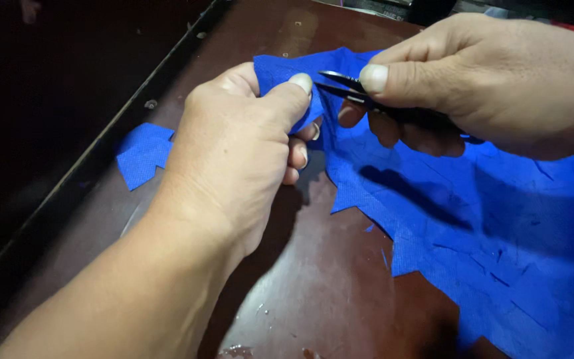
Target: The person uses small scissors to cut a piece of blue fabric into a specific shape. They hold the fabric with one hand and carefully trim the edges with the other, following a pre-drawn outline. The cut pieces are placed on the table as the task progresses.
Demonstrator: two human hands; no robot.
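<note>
While blue cloth (473,219) is pinched by the left hand (234,146), black snips (367,93) (blades parted) are gripped by the right hand (493,80) above the counter (313,286).

Blue fabric (473,219) jagged-edged, flat on table; black snips (347,86) at raised corner

Two hands, one pair of black snips (393,106), one large blue fabric sheet (499,226), one small blue scrap (142,154), one table (313,292).
</note>
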